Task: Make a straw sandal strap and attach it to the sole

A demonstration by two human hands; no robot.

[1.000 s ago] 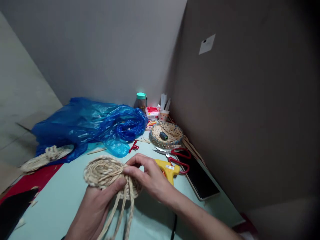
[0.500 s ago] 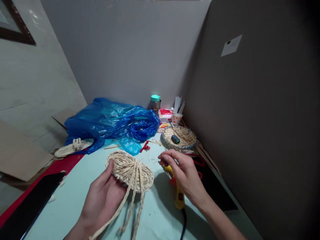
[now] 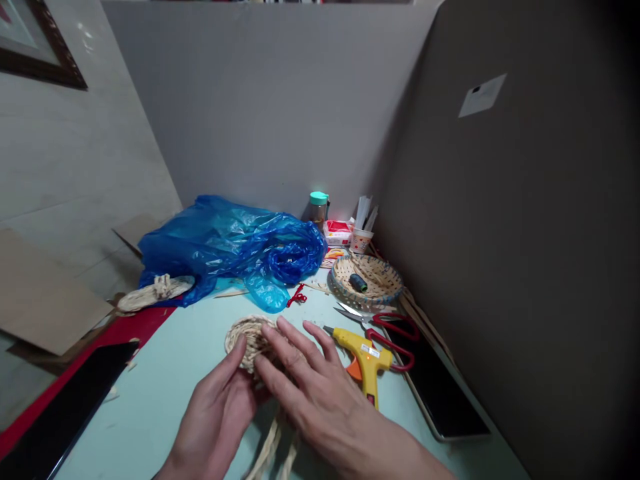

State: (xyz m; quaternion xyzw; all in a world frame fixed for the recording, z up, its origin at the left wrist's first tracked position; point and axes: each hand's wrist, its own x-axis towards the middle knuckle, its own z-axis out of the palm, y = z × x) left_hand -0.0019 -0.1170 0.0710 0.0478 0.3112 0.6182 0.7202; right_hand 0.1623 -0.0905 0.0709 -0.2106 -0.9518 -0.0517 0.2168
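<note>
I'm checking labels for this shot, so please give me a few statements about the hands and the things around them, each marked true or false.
1. The left hand holds the woven straw piece. True.
2. The right hand grips the yellow glue gun. False: its fingers are spread over the straw piece; the glue gun lies on the table.
3. A spool of dark thread lies in the round basket. True.
4. The red-handled scissors are inside the basket. False: they lie outside it, handles over a black-screened device.
5. The scissors' blades are open. True.
</note>
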